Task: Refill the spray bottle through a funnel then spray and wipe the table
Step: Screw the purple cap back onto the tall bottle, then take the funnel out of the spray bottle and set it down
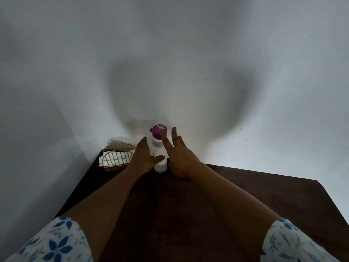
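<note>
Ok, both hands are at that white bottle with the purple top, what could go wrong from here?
Tipping: the tall white spray bottle with the purple top stands near the far edge of the dark wooden table, and the left hand holds it low down, so it may topple. Knocking: the open right hand, fingers spread, is close to the top and could bump it toward the gold wire napkin holder nearby.

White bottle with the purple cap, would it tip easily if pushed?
Probably: the bottle is tall and narrow, so a push near its cap could topple it. Its smooth plastic body looks rigid, maybe slippery.
</note>
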Demonstrator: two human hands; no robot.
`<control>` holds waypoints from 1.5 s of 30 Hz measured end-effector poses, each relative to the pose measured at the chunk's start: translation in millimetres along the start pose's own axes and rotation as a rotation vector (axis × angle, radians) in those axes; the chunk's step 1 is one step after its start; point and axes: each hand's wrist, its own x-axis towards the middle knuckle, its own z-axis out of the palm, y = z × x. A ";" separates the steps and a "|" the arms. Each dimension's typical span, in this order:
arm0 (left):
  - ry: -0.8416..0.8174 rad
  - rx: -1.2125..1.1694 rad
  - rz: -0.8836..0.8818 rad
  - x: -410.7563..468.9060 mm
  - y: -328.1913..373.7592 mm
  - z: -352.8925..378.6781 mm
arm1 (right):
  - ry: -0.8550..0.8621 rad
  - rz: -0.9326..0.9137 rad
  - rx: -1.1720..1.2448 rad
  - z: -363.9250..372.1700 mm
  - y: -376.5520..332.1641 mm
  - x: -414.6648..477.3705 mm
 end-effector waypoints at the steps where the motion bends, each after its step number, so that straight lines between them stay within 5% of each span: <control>1: 0.014 0.020 -0.012 -6.7 1.3 -1.1 | -0.003 0.009 0.009 -1.1 -0.9 -6.5; 8: 0.145 0.068 0.015 -82.7 28.6 -9.7 | -0.091 0.030 0.083 -14.4 -19.5 -74.3; 18: -0.063 -0.134 0.084 -239.1 89.2 -37.2 | 0.085 0.160 0.443 -54.1 -49.4 -245.0; 23: -0.310 -0.345 -0.012 -315.0 105.3 -28.3 | 0.080 0.186 0.579 -33.0 -52.4 -322.1; 28: -0.563 -0.433 -0.043 -366.5 116.7 -18.8 | -0.153 0.170 0.463 -17.6 -49.2 -361.9; 35: -0.448 -0.459 -0.096 -391.2 108.8 7.1 | -0.327 0.040 0.281 -0.9 -50.5 -367.7; 41: -0.365 -0.606 -0.163 -406.1 72.3 35.1 | -0.203 -0.021 0.160 10.8 -60.2 -361.2; 45: -0.343 -0.464 -0.122 -409.8 65.0 55.8 | -0.150 -0.019 0.174 9.3 -54.0 -362.2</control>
